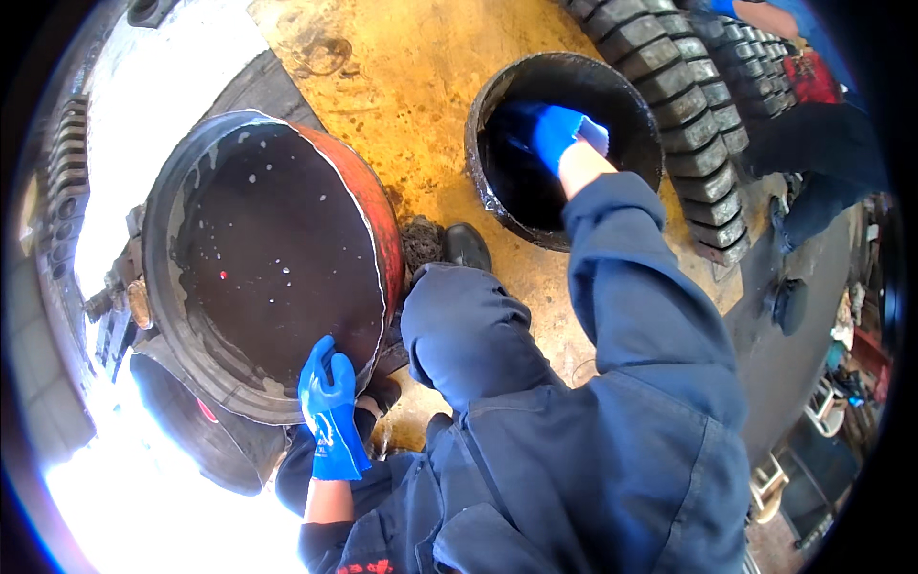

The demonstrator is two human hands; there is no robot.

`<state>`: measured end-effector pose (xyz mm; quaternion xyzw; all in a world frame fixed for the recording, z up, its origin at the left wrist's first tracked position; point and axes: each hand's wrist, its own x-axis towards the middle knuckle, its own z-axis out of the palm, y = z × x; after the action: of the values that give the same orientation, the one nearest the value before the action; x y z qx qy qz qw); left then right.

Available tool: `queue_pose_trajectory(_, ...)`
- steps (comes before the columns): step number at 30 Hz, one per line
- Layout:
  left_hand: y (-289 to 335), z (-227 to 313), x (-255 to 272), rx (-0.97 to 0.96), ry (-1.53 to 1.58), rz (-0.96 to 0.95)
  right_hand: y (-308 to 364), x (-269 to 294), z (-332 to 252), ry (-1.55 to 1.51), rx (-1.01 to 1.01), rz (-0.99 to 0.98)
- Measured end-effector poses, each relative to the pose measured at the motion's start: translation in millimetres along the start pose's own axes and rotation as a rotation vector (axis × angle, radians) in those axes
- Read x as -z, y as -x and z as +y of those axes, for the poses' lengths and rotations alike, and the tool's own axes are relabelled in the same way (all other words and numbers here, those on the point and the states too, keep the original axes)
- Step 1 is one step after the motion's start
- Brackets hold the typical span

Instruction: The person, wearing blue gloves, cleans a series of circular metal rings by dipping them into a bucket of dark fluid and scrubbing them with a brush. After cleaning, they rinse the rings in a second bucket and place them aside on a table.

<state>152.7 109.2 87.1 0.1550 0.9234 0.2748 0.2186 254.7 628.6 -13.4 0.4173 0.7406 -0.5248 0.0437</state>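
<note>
While your right hand is inside the bucket, upper right, your left hand, lower left, overlaps the drum; I can't tell either grip

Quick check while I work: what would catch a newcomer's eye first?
Probably the wide round vessel with the orange-red side, at left, with the blue-gloved left hand at its near rim. Next, at upper centre, the right hand down inside a smaller black bucket; then the chunky treads, upper right.
</note>
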Motion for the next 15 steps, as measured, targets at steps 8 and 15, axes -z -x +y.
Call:
queue_pose_trajectory(8,3.5,-4.5,5.0,-0.098,-0.067,0.061,46.7,71.7,-63.9,0.043,-0.070,0.178)
queue_pose_trajectory(15,-3.9,-23.3,-4.5,-0.194,-0.101,0.141,79.9,-17.2,-173.0,-0.134,0.370,-0.108)
